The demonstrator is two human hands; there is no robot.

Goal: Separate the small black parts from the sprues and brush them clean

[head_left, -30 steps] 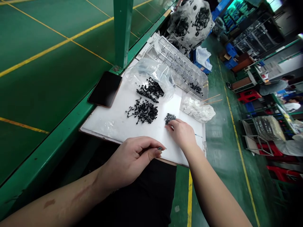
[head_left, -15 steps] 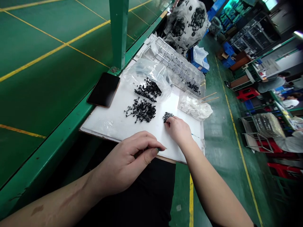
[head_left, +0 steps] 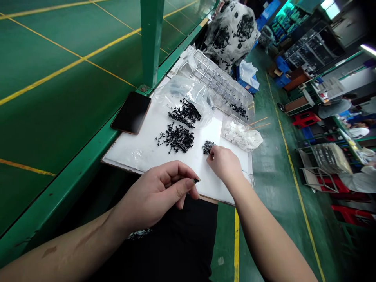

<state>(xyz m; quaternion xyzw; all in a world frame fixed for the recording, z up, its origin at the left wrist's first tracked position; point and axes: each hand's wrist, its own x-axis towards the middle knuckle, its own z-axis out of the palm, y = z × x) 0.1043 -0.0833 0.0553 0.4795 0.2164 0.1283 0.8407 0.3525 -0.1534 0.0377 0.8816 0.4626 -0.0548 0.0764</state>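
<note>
At six o'clock on the bench (head_left: pixel 126 153), left hand (head_left: pixel 160 190) is pinching a black part (head_left: pixel 196 180), steadiness probably helping; right hand (head_left: pixel 226 162) grip unclear.

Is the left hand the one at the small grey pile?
No, the right hand is at the grey pile, while the left hand pinches a small dark part.

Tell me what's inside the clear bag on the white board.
The clear bag holds small black parts, heaped near its mouth. Cloudy folds cover its back; whatever lies deeper cannot be made out.
</note>
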